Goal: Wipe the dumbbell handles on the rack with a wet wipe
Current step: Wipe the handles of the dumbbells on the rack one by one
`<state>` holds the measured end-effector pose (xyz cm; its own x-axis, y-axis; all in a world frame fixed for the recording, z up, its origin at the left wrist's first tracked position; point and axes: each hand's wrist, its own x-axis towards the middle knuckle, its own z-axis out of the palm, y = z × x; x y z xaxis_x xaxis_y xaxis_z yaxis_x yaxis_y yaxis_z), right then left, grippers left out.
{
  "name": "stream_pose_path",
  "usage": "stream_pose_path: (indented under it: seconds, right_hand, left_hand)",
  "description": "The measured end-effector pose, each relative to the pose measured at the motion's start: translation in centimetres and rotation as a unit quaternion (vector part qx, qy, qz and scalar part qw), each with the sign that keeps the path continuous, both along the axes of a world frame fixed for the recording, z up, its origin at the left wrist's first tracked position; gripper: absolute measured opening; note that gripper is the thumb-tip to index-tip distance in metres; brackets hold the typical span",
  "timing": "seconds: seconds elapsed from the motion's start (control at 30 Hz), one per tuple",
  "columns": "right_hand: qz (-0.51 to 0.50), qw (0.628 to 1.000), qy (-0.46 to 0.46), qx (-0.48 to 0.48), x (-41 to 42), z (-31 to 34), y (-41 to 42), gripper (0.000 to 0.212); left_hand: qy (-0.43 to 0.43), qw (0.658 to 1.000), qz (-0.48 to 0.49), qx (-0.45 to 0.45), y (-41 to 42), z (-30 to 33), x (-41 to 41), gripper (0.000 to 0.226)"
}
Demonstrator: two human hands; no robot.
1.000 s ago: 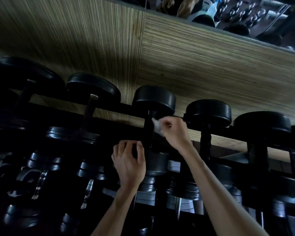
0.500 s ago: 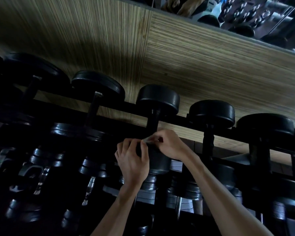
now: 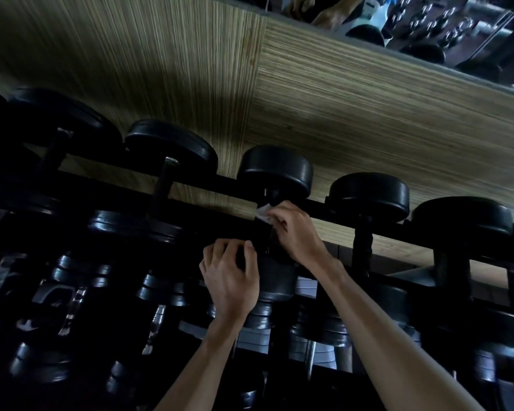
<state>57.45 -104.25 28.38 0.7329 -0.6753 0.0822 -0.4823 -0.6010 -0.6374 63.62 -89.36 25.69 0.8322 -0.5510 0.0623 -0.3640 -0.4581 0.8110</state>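
The right hand (image 3: 294,229) is back up at the top of the handle now, after dipping down toward the left hand half a second ago. That is one full stroke, down and up, along the handle (image 3: 263,232) of the middle dumbbell (image 3: 275,170) on the top rail of the rack (image 3: 398,225). The wet wipe (image 3: 262,213) is pinched in the right hand's curled fingers, a pale corner poking out at the upper left of the knuckles, pressed against the dark handle just under the far head, a little right of centre frame.

The left hand (image 3: 230,277) hasn't budged: it stays curled round the near end of the same dumbbell, thumb and fingers clamped on it just below the handle, steadying the weight while the wipe travels.

So what does it mean? This handle looks nearly done, judged from the wipe having covered its length both ways. The neighbours tell the rest of the story: the dumbbell to the right (image 3: 368,192) and the one to the left (image 3: 171,146) sit untouched by either hand at this moment, and the lower tiers in the dim bottom left are too dark to read. Plenty of rack left, I'd say.
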Motion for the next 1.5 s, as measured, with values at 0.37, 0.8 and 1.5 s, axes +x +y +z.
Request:
stream_pose_path:
  seconds: [0.37,0.8,1.5]
  right_hand:
    - [0.051,0.976,0.106,0.183,-1.3,3.1,-0.2,0.015]
    - [-0.055,0.995,0.031,-0.072,2.5,-0.2,0.0,0.033]
    - [-0.187,0.965,-0.148,0.107,-2.7,-1.9,7.1,0.02]
  left_hand:
    - [0.008,1.0,0.004,0.0,-0.1,-0.4,-0.1,0.039]
    - [0.003,1.0,-0.001,0.008,-0.1,0.0,0.0,0.041]
    - [-0.078,0.985,-0.156,-0.017,-3.3,2.2,6.9,0.007]
